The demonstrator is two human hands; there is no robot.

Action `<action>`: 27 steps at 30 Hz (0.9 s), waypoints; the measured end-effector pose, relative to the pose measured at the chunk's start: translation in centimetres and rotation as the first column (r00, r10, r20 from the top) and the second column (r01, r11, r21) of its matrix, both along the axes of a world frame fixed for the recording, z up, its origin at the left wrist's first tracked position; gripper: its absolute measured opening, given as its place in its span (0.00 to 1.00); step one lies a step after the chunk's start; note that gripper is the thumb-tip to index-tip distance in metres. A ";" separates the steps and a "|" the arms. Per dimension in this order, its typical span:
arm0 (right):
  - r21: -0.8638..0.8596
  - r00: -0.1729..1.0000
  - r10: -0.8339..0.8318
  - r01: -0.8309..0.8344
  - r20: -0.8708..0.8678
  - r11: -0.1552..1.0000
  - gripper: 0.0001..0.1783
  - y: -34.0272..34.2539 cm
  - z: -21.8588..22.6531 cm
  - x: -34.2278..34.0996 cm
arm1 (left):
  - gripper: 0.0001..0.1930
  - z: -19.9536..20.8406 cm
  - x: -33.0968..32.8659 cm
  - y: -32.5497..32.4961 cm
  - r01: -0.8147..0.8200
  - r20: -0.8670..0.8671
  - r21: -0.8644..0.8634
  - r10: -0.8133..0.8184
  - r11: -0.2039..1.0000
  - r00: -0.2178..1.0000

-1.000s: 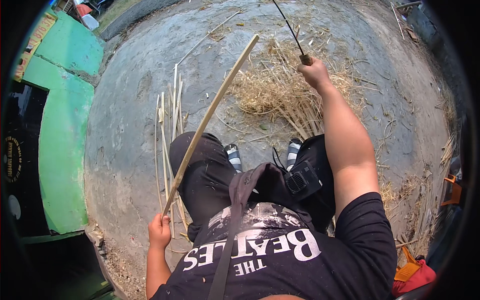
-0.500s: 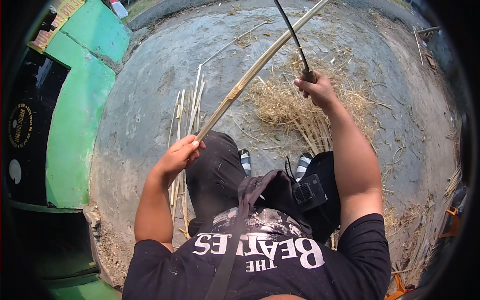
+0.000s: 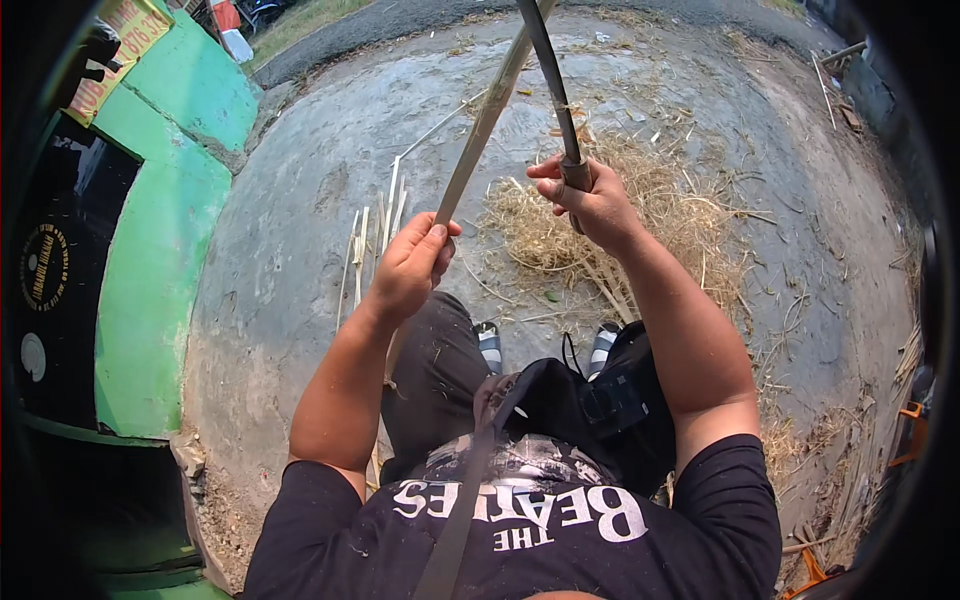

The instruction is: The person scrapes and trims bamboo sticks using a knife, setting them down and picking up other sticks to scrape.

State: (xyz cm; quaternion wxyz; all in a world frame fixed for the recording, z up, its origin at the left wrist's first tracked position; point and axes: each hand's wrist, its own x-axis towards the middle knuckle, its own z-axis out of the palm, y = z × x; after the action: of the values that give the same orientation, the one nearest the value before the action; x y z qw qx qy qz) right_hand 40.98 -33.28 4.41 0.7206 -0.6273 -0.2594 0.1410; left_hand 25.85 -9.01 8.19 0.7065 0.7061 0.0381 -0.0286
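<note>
My left hand (image 3: 408, 265) is closed round a long, pale bamboo strip (image 3: 478, 135). The strip leans up and away to the right, its near end showing below the hand beside my left knee. In my right hand (image 3: 596, 200) is the handle of a sickle (image 3: 551, 85), which has a dark, narrow, curved blade pointing away from me. Blade and strip cross at the top edge of the picture; whether they touch there I cannot tell.
Beyond my feet lies a heap of curly bamboo shavings (image 3: 665, 215) on the grey concrete (image 3: 300, 200). Several thin strips (image 3: 362, 250) lie left of my knee. A green wall (image 3: 150, 290) stands at left; orange objects (image 3: 908, 432) sit at the right edge.
My left hand has moved up and to the right, and the bamboo strip stands steeper, with its near end further below the hand. My right hand has shifted left and slightly nearer with the sickle.
</note>
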 end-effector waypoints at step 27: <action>-0.124 0.964 0.267 -0.263 0.011 0.957 0.12 1.0 -0.5 -1.0 | 0.13 0.3 5.3 -2.7 -0.277 0.286 -0.275 0.353 0.921 0.891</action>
State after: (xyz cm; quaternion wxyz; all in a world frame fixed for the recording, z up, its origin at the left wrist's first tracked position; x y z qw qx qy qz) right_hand 39.96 -32.25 3.91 0.6519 -0.6316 -0.3420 0.2432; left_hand 31.16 -11.72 8.44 0.7737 0.5999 0.0306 0.2014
